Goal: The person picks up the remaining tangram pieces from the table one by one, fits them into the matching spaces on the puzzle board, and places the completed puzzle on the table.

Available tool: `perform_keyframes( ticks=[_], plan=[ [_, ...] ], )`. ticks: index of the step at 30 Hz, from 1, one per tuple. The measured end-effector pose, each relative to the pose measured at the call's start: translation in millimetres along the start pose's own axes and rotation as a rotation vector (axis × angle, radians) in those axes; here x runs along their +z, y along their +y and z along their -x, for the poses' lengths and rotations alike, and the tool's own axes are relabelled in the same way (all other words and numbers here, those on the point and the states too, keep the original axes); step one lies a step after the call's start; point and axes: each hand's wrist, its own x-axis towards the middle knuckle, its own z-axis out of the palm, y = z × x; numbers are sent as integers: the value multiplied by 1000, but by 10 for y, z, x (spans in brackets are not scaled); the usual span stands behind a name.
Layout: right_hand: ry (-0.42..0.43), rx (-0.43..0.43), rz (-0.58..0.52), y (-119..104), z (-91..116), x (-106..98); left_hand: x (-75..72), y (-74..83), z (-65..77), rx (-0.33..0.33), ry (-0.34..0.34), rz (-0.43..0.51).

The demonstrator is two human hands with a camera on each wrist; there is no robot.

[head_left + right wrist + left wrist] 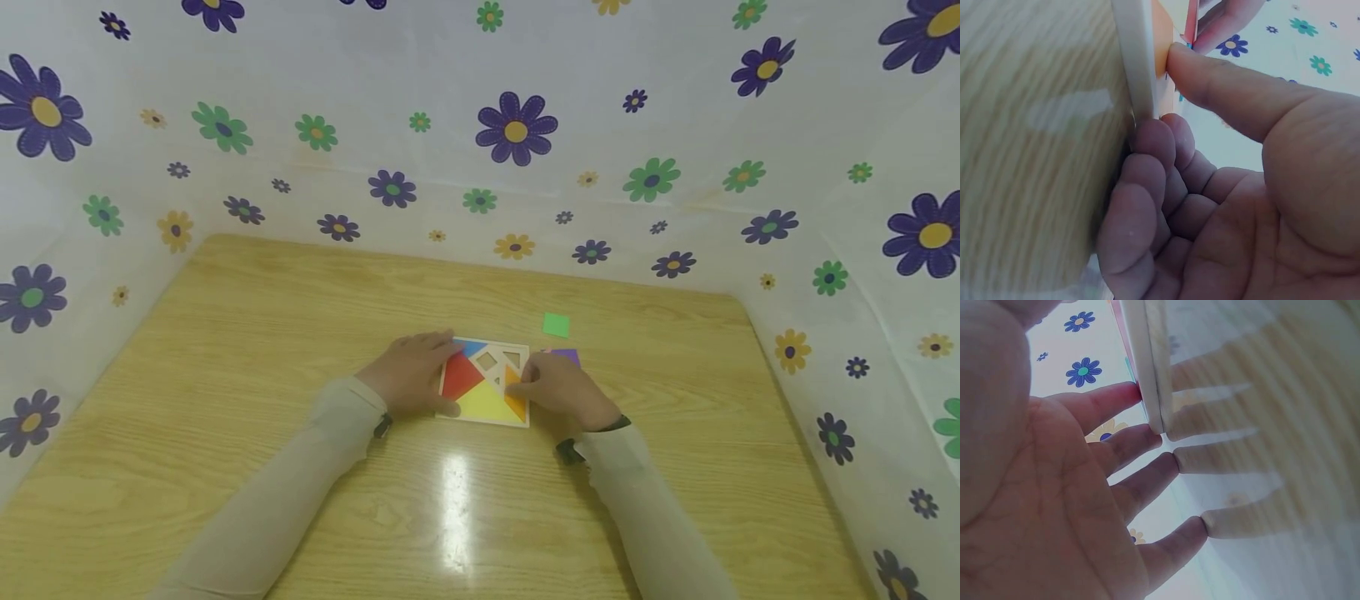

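A tangram board (498, 343) with a pale frame lies flat on the table between both hands. Set into it are a blue piece (472, 347), a red triangle (459, 379), a yellow triangle (480, 406) and an orange piece (516, 401); bare slots show at its upper right. My left hand (408, 372) spans the board's left end, thumb at the lower corner, fingers straight with fingertips (1193, 526) on the table and board edge. My right hand (564, 389) presses its thumb (1200, 72) on the orange piece, its other fingers curled against the board's right edge.
Beyond the right hand lie a green square (556, 325) and a purple piece (567, 356), the latter partly hidden by that hand. The wooden table (337, 517) is bounded at the back and sides by white flowered cloth (420, 75).
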Motion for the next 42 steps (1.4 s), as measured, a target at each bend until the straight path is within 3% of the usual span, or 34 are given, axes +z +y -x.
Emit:
perform_keyframes(
  ticks=[8, 12, 16, 19, 28, 42],
  plan=[
    [15, 11, -36, 22, 32, -48, -6, 19, 10, -1, 3, 15],
    [115, -1, -78, 92, 76, -202, 2, 15, -1, -7, 3, 17],
    [235, -41, -32, 184, 129, -386, 29, -8, -29, -5, 7, 6],
    [275, -33, 10, 238, 156, -454, 34, -7, -36, -9, 7, -7],
    [230, 32, 40, 284, 149, -497, -8, 38, 17, -10, 14, -5],
    [191, 79, 79, 337, 74, -450, 21, -11, -11, -12, 0, -1]
  ],
)
